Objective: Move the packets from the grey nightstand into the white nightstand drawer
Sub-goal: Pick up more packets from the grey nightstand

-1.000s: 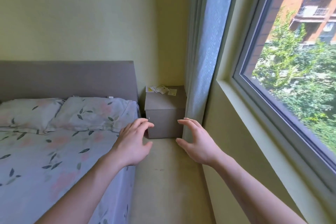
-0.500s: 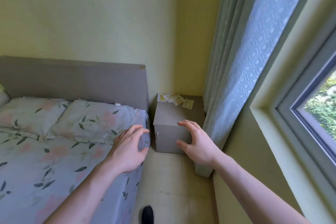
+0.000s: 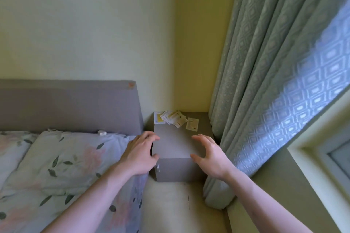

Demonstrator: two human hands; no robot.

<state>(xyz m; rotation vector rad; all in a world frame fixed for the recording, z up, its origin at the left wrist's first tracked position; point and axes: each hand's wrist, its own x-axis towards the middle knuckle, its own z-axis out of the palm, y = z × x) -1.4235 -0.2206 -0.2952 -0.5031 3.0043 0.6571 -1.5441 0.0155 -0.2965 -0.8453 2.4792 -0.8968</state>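
Reaching left hand, right hand empty, spread; packets overlapping, count unclear.

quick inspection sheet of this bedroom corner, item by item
surface: grey nightstand top, bare at its near part
job's things: packets in a loose pile at the back of the top; white nightstand not in view
clutter: nothing seen
grippers: left hand at the nightstand's left front corner, right hand above its right front; both open, holding nothing
cables: nothing seen
surroundings: bed with leaf-print pillows on the left, grey headboard, curtain on the right, reaching the floor beside the nightstand
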